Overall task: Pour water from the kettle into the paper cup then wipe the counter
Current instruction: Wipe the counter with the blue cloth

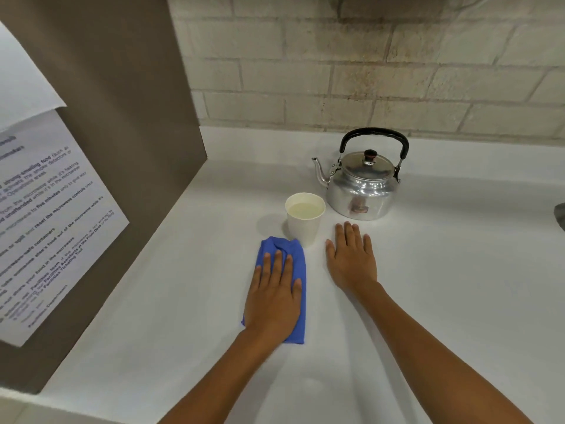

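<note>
The paper cup [305, 218] stands filled beside the kettle [362, 182] on the worktop [443, 270], so pouring appears complete. The left hand [275, 296] presses flat, fingers extended, on the blue cloth [298, 301] to wipe; the cloth's far edge seems to touch the cup. The right hand [351, 260] lies flat and empty, likely bracing.

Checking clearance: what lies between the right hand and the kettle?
Head view: only bare white counter separates the right hand from the kettle.
</note>
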A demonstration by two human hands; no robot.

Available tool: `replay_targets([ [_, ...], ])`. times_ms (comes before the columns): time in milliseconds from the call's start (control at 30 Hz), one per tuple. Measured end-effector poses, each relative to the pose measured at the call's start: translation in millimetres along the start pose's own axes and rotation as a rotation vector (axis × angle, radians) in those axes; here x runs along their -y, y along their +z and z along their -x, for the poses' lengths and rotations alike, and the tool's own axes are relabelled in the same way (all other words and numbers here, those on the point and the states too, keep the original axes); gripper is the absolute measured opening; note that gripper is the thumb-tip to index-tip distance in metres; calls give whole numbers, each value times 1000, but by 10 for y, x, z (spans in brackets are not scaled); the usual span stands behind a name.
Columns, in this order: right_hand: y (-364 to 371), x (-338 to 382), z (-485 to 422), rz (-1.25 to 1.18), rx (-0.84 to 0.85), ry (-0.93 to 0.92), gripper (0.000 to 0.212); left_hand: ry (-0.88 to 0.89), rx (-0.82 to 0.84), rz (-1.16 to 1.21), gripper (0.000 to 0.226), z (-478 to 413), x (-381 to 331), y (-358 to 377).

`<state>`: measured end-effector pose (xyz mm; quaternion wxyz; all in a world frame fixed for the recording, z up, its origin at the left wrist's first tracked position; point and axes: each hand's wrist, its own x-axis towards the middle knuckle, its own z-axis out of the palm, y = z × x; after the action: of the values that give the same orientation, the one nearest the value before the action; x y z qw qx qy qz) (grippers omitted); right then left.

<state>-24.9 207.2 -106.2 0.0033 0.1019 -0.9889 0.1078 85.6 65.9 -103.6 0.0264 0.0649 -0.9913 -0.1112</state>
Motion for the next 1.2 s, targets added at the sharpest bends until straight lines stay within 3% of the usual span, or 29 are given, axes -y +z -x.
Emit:
replay_targets([
  [133, -3, -10, 1, 4, -15, -11, 56, 16, 40, -6, 54, -2, 178, -95],
  [300, -5, 8, 14, 4, -31, -6, 56, -125, 34, -27, 54, 40, 460, -188],
  [700, -167, -31, 23, -105, 29, -19, 52, 47, 74, -6, 57, 74, -472, 40],
  [900, -303, 292, 376, -263, -175, 23, 48, -3, 47, 190, 59, 55, 128, -206],
  [1067, 3, 878, 867, -177, -48, -42, 61, -82, 67, 59, 57, -212, 650, -343],
  [1200, 82, 741, 1001, -65, -29, -80, 59, -50, 117, -1, 56, -305, 674, -227],
])
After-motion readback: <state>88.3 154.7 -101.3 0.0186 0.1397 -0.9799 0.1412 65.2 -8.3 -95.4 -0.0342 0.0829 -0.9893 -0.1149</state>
